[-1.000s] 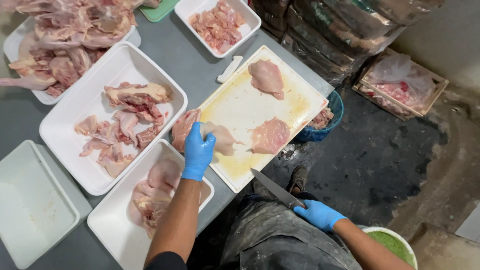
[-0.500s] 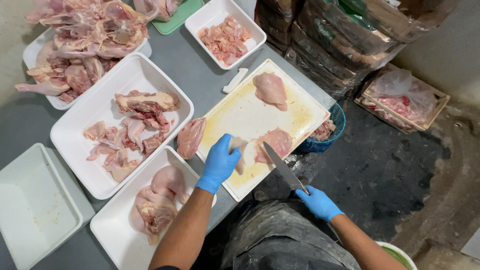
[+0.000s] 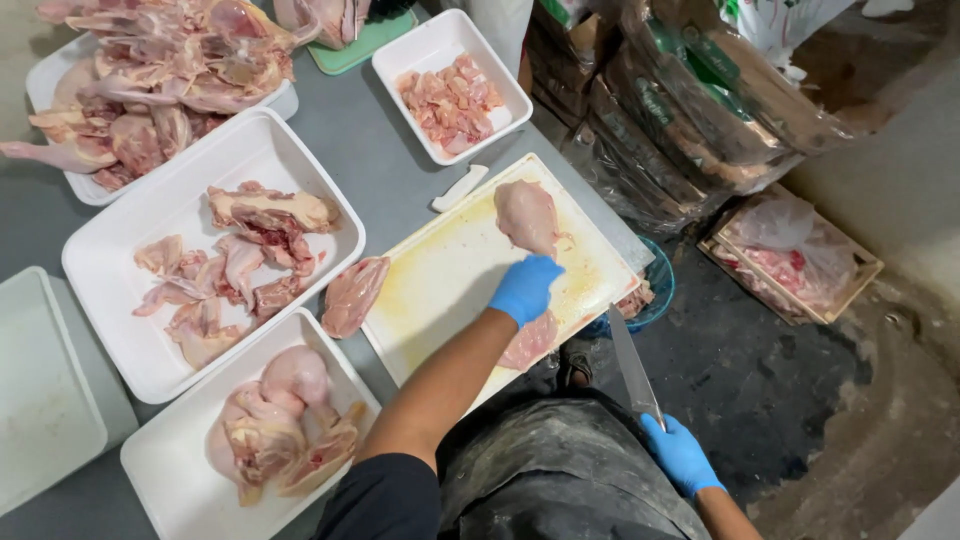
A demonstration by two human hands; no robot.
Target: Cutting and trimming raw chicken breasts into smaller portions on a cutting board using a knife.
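The cutting board [image 3: 440, 285] lies bare toward nine o'clock of the left hand [image 3: 524, 288], with a chicken piece [image 3: 527, 215] blocking twelve o'clock.
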